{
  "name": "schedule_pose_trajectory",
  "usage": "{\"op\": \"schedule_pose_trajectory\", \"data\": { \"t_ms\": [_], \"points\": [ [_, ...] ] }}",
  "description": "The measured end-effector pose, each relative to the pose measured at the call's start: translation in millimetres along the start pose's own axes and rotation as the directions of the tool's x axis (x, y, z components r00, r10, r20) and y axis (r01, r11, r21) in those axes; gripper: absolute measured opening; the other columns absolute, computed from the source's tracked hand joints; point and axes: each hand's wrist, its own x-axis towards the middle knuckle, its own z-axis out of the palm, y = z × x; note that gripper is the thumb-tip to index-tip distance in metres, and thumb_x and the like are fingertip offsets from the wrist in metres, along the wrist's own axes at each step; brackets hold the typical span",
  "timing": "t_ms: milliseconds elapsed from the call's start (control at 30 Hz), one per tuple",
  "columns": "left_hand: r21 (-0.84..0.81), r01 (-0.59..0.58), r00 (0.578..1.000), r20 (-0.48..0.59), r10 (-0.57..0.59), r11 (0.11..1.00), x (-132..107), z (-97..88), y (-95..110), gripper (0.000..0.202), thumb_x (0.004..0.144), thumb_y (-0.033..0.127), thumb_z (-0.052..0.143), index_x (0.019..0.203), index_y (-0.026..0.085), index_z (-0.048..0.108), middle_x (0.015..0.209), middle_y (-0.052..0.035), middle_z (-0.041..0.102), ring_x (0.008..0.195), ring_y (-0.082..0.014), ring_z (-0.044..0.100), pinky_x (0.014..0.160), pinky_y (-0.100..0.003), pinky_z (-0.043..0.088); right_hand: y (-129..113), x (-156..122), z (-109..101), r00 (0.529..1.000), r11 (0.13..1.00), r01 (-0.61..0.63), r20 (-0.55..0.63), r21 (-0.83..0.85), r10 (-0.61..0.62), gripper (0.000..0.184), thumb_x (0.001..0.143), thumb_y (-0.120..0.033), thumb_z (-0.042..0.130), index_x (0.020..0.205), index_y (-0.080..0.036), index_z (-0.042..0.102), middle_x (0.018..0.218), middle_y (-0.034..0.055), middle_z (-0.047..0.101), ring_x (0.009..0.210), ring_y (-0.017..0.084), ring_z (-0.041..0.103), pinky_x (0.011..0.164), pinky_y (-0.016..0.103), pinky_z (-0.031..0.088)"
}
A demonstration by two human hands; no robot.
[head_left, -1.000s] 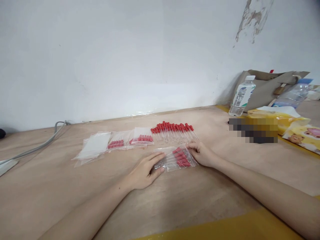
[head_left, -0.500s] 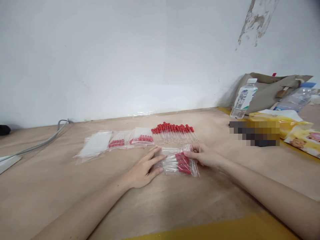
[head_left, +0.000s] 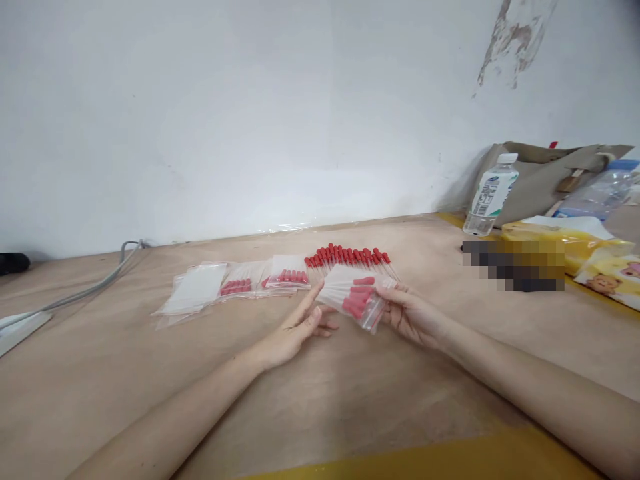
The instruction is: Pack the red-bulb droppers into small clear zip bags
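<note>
My right hand (head_left: 413, 313) pinches the sealed end of a clear zip bag (head_left: 333, 287), raised a little off the table. Inside lie several glass droppers with red rubber bulbs (head_left: 361, 290), bulbs toward my right hand. My left hand (head_left: 300, 330) is at the bag's left end with fingers stretched out; whether a fingertip touches the plastic I cannot tell. Behind the bag is a row of loose red-bulbed droppers (head_left: 350, 253), partly hidden by it. To the left lie two filled bags of droppers (head_left: 237, 285) (head_left: 287, 275) beside flat zip bags (head_left: 197, 288).
A grey cable (head_left: 110, 280) runs along the left side near a white object (head_left: 23, 331). At the right stand a water bottle (head_left: 493, 193), a grey bag (head_left: 540, 180) and a larger bottle (head_left: 605, 193). Yellow packaging (head_left: 555, 237) and a blurred-out dark object (head_left: 515, 267) lie before them.
My right hand has lifted the dropper bag off the table and tilted it, its left end turned away from me. My left hand has come off the top of the bag.
</note>
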Motion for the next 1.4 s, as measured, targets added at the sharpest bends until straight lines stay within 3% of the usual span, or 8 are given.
{"op": "schedule_pose_trajectory", "data": {
  "t_ms": [133, 233, 300, 467, 633, 800, 1067, 1400],
  "points": [
    [-0.397, 0.098, 0.967, -0.178, -0.181, 0.912, 4, 14.9, 4, 0.03, 0.095, 0.031, 0.035, 0.119, 0.02, 0.049, 0.111, -0.0082, 0.06, 0.095, -0.0174, 0.061, 0.085, -0.034, 0.049, 14, -8, 16, 0.961, 0.982, -0.163, 0.21, -0.098, 0.181, 0.023, 0.075, -0.029, 0.062, 0.094, -0.017, 0.061, 0.097, 0.0071, 0.066, 0.09, 0.015, 0.063, 0.087, 0.032, 0.046],
    [-0.463, 0.082, 0.852, -0.426, -0.303, 0.883, 3, 10.6, 8, 0.012, 0.084, 0.015, 0.054, 0.094, 0.014, 0.06, 0.087, -0.0073, 0.067, 0.074, -0.0144, 0.065, 0.068, -0.024, 0.054, 16, -10, 11, 0.956, 0.939, -0.16, 0.188, -0.304, 0.224, 0.025, 0.069, -0.032, 0.068, 0.086, -0.016, 0.06, 0.084, 0.0039, 0.066, 0.082, 0.013, 0.062, 0.081, 0.028, 0.047],
    [-0.433, 0.065, 0.789, -0.53, -0.312, 0.899, 1, -4.4, 15, 0.013, 0.077, 0.006, 0.059, 0.089, 0.013, 0.061, 0.076, -0.0054, 0.067, 0.062, -0.0118, 0.064, 0.058, -0.02, 0.053, 14, -8, 1, 0.982, 0.88, -0.068, 0.123, -0.47, 0.142, 0.024, 0.07, -0.036, 0.066, 0.083, -0.016, 0.059, 0.075, 0.0023, 0.064, 0.074, 0.012, 0.06, 0.073, 0.027, 0.047],
    [-0.166, 0.084, 0.75, -0.639, -0.172, 0.983, -3, -75.9, 39, 0.038, 0.073, 0.008, 0.064, 0.11, 0.014, 0.057, 0.078, -0.0055, 0.068, 0.059, -0.0114, 0.064, 0.056, -0.019, 0.052, 6, 2, -33, 0.981, 0.584, 0.144, 0.039, -0.799, -0.189, 0.022, 0.076, -0.038, 0.057, 0.078, -0.017, 0.061, 0.07, 0.0025, 0.061, 0.064, 0.013, 0.053, 0.06, 0.026, 0.042],
    [0.244, 0.37, 0.737, -0.665, -0.123, 0.896, 6, -141.4, 40, 0.077, 0.075, 0.015, 0.063, 0.139, 0.013, 0.021, 0.074, -0.0057, 0.067, 0.065, -0.0154, 0.065, 0.061, -0.024, 0.052, 4, 5, -48, 0.965, 0.472, 0.15, 0.026, -0.868, -0.259, 0.023, 0.078, -0.038, 0.052, 0.08, -0.017, 0.061, 0.072, 0.0032, 0.062, 0.063, 0.014, 0.053, 0.057, 0.026, 0.04],
    [0.464, 0.487, 0.738, -0.672, -0.064, 0.74, 20, -171.1, 29, 0.075, 0.061, 0.031, 0.073, 0.128, 0.013, 0.045, 0.09, -0.0101, 0.066, 0.075, -0.0221, 0.064, 0.069, -0.032, 0.051, 5, 3, -44, 0.969, 0.412, 0.164, 0.069, -0.896, -0.235, 0.023, 0.08, -0.037, 0.049, 0.078, -0.018, 0.061, 0.074, 0.0032, 0.063, 0.064, 0.014, 0.053, 0.057, 0.026, 0.04],
    [0.632, 0.682, 0.606, -0.77, 0.2, 0.367, -26, -195.5, 8, 0.045, 0.078, 0.038, 0.044, 0.109, 0.009, 0.06, 0.123, -0.0165, 0.05, 0.123, -0.0326, 0.036, 0.105, -0.042, 0.02, 5, 3, -43, 0.963, 0.321, 0.197, 0.122, -0.926, -0.239, 0.02, 0.08, -0.033, 0.048, 0.078, -0.019, 0.062, 0.072, 0.0027, 0.063, 0.063, 0.013, 0.051, 0.057, 0.026, 0.04],
    [0.635, 0.725, 0.612, -0.771, 0.173, 0.266, -54, -197.2, -35, 0.04, 0.082, 0.03, 0.031, 0.096, 0.01, 0.062, 0.109, -0.0168, 0.06, 0.11, -0.032, 0.051, 0.091, -0.043, 0.038, 5, 1, -43, 0.96, 0.257, 0.215, 0.155, -0.942, -0.233, 0.02, 0.08, -0.032, 0.048, 0.078, -0.019, 0.063, 0.071, 0.0025, 0.062, 0.061, 0.013, 0.051, 0.055, 0.025, 0.039]
  ]
}}
